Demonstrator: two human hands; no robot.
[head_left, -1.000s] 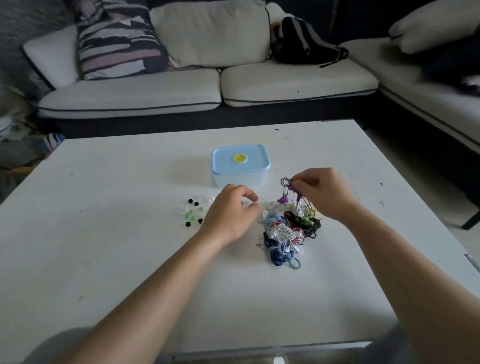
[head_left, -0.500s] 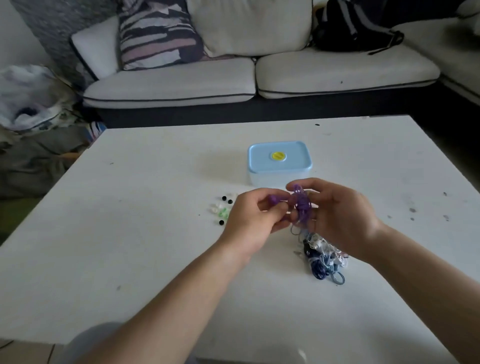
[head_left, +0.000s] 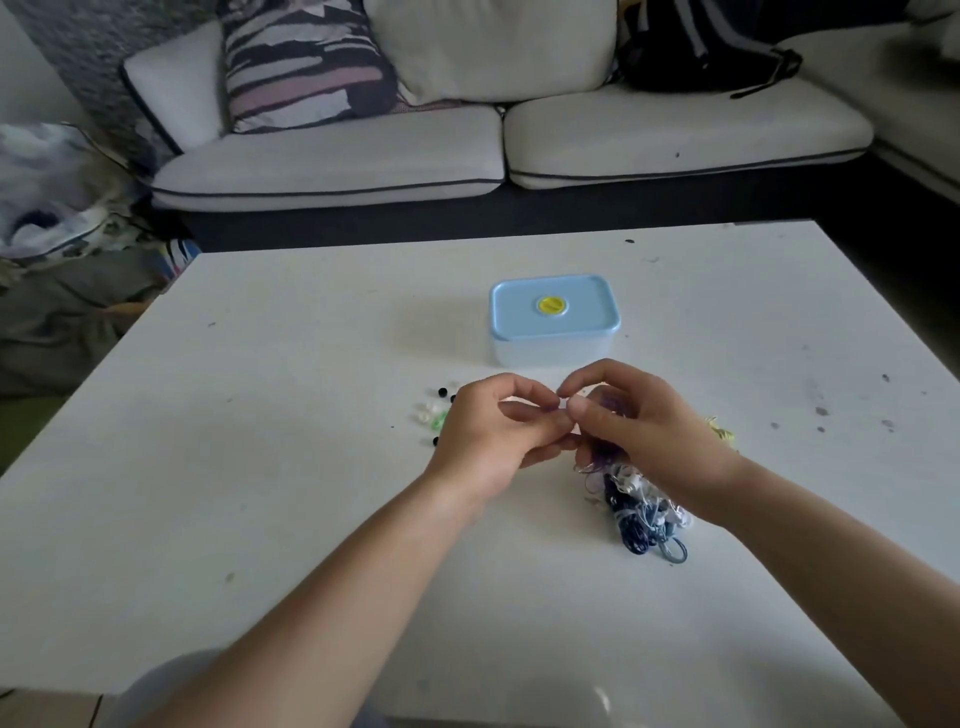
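Observation:
My left hand (head_left: 493, 436) and my right hand (head_left: 639, 431) meet fingertip to fingertip above the white table (head_left: 260, 467). A purple cord (head_left: 605, 454) is held in my right hand's curled fingers and hangs down below the palm. My left thumb and forefinger pinch something small at the cord's end; it is too hidden to name. A tangled pile of cords (head_left: 644, 512), white, dark blue and black, lies on the table under my right wrist. Small black, white and green beads (head_left: 434, 415) are scattered just left of my left hand.
A light blue lidded box (head_left: 553, 317) with a yellow button stands behind the hands. A bit of yellow-green cord (head_left: 722, 431) shows right of my right hand. A white sofa (head_left: 467, 150) with cushions and a dark bag (head_left: 696, 47) lies beyond the table.
My right hand lifted the purple cord out of the pile and both hands came together. Since half a second ago the fingers have closed tighter over it, hiding most of the purple.

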